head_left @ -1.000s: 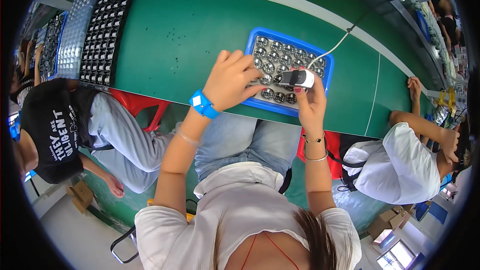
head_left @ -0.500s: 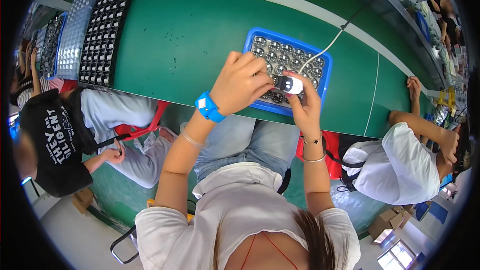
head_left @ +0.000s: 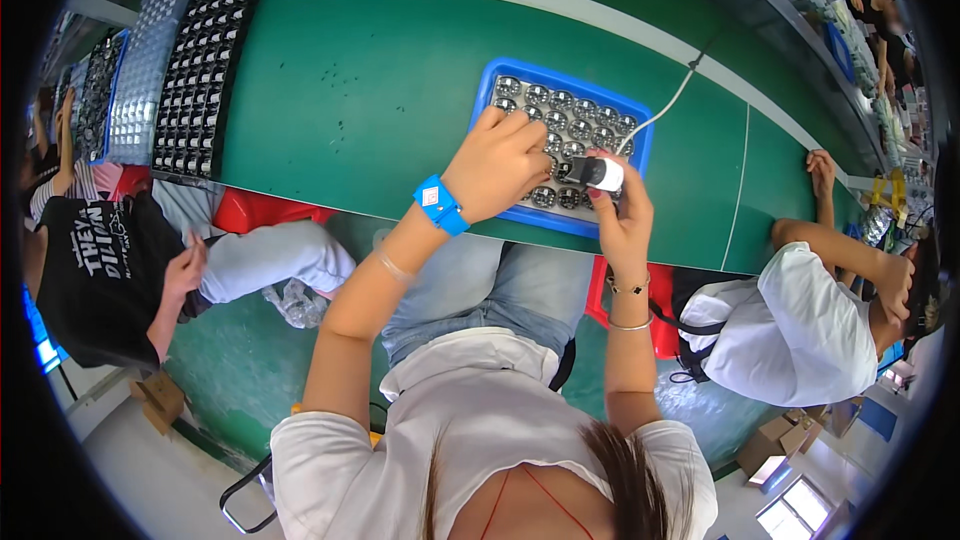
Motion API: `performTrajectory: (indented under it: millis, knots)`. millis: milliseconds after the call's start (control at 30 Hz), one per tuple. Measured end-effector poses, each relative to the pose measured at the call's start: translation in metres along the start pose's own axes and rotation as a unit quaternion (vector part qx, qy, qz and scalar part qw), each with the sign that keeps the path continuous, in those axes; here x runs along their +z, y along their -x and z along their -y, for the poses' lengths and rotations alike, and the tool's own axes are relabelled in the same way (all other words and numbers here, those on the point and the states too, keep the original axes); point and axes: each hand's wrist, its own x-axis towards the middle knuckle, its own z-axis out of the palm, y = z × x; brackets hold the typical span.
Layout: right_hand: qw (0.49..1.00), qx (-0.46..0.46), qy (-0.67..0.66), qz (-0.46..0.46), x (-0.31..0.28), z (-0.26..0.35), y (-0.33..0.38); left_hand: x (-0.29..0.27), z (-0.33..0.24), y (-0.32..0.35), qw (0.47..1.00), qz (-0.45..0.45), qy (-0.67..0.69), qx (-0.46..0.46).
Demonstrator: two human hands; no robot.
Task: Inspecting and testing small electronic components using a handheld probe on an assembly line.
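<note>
A blue tray [head_left: 497, 73] on the green table holds several round silver parts [head_left: 575, 127] in rows. My right hand [head_left: 622, 222] grips a small black and white tool [head_left: 598, 174] with a white cable [head_left: 672, 103] over the tray's near edge. My left hand [head_left: 500, 165], with a blue wristband [head_left: 441, 205], reaches over the tray's near rows, fingers curled down onto the parts. Whether it holds a part is hidden.
Black trays of small parts [head_left: 198, 62] and clear blister trays [head_left: 137, 78] lie at the table's far left. A person in a black shirt [head_left: 95, 270] sits to my left. Another in a white shirt [head_left: 800, 325] sits to my right.
My two hands have drawn closer together over the tray's near edge. The person on the left has shifted and moved a hand onto the lap.
</note>
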Motion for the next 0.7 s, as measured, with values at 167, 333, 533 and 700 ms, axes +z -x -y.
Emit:
performTrajectory:
  millis: [167,333,533,700]
  knots:
    - [1.0,-0.011,-0.018,-0.017,0.009,0.006,-0.002,-0.007,-0.009,-0.002,0.997,-0.043,0.057,0.0]
    - [0.994,0.021,-0.104,-0.037,0.006,0.0,0.004,-0.008,-0.008,-0.002,0.998,-0.046,0.043,-0.015]
    - [0.988,0.013,-0.109,-0.105,-0.013,0.005,0.005,-0.002,-0.005,-0.004,0.999,0.037,0.022,-0.015]
    - [0.99,0.021,-0.109,-0.092,-0.017,0.001,0.009,0.005,-0.009,-0.018,1.0,-0.001,0.026,-0.005]
